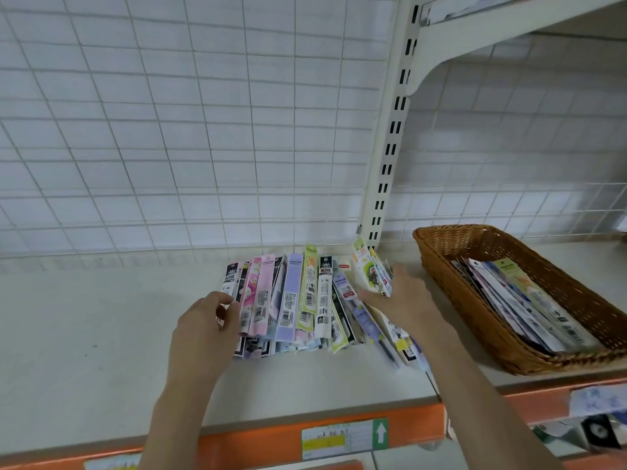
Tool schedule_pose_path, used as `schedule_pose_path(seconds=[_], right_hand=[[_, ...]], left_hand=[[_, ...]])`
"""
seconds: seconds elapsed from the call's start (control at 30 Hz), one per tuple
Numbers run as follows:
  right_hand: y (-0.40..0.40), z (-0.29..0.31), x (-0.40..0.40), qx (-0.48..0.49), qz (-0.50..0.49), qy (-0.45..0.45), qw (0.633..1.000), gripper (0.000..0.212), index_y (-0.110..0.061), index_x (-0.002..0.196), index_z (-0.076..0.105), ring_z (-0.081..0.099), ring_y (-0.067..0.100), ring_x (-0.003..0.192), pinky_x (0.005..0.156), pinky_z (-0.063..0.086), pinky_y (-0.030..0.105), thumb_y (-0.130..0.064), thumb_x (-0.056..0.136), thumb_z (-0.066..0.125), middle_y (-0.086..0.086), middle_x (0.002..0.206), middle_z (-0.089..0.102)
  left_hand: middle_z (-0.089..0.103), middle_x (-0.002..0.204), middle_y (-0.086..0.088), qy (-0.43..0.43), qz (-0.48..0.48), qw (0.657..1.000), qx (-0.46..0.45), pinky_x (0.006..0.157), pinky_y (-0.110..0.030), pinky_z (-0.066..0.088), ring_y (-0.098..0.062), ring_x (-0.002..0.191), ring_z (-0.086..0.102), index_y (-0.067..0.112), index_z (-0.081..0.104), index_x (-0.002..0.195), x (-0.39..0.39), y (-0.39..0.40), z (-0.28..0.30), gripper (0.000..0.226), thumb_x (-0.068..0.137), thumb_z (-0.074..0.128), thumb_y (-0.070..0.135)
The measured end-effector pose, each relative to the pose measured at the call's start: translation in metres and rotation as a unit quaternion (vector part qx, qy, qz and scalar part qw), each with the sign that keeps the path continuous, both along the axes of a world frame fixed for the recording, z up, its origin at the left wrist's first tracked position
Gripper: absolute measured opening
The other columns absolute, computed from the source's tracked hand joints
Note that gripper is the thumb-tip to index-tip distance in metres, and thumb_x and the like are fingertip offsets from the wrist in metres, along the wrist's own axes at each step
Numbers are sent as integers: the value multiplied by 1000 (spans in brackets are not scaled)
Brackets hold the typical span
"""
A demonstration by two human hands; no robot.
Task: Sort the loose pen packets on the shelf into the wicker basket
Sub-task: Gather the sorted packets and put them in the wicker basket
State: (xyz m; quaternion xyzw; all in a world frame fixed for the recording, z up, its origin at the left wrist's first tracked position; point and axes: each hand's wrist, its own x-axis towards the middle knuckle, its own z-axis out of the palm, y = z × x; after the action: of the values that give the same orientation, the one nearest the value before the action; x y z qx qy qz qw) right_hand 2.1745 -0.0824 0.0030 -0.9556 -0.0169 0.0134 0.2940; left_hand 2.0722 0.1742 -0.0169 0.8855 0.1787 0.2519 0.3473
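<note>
On the pale shelf [101, 334], a fanned row of colourful flat plastic pen packets [291, 300] lies at centre, overlapping edge to edge. Your left hand [203, 327] rests at the row's 9 o'clock end, its grip curled with the fingertips pinching the outermost packets. Your right hand [403, 296] sits at the row's 3 o'clock end, its grip closed around a small bunch of upright packets [369, 266]. The brown oblong wicker basket [441, 245] stands further toward 3 o'clock, holding several packets.
</note>
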Motion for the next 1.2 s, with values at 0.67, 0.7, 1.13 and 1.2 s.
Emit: schedule_pose_path(seconds=[0.67, 0.7, 1.13, 1.2], right_hand=[[5, 11, 2, -91, 55, 27, 994, 23, -19, 90, 37, 46, 16, 61, 49, 33, 26, -18, 81, 58, -1, 75, 45], [8, 16, 2, -88, 49, 14, 995, 21, -18, 93, 38, 48, 18, 63, 50, 36, 26, -19, 82, 56, 0, 75, 47], [23, 39, -7, 130, 42, -312, 940, 46, -3, 130, 36, 58, 28, 83, 66, 49, 37, -6, 88, 54, 13, 101, 60], [22, 31, -12, 156, 35, -309, 938, 47, -2, 132, 36, 54, 20, 83, 68, 46, 30, -6, 89, 55, 6, 101, 56]], left_hand=[[65, 89, -10, 19, 17, 999, 27, 67, -28, 36, -28, 77, 56, 8, 64, 101, 12, 0, -1, 18, 89, 55, 17], [65, 93, -12, 25, 21, 999, 33, 69, -30, 38, -31, 83, 57, 7, 63, 105, 14, 1, 1, 22, 90, 55, 21], [59, 95, -13, 284, -41, 958, 25, 70, -30, 45, -30, 90, 59, -5, 48, 111, 57, 3, 25, 56, 82, 64, 40], [51, 64, -5, 279, -60, 958, 5, 49, -22, 40, -17, 57, 56, 0, 57, 83, 59, 4, 27, 38, 79, 69, 35]])
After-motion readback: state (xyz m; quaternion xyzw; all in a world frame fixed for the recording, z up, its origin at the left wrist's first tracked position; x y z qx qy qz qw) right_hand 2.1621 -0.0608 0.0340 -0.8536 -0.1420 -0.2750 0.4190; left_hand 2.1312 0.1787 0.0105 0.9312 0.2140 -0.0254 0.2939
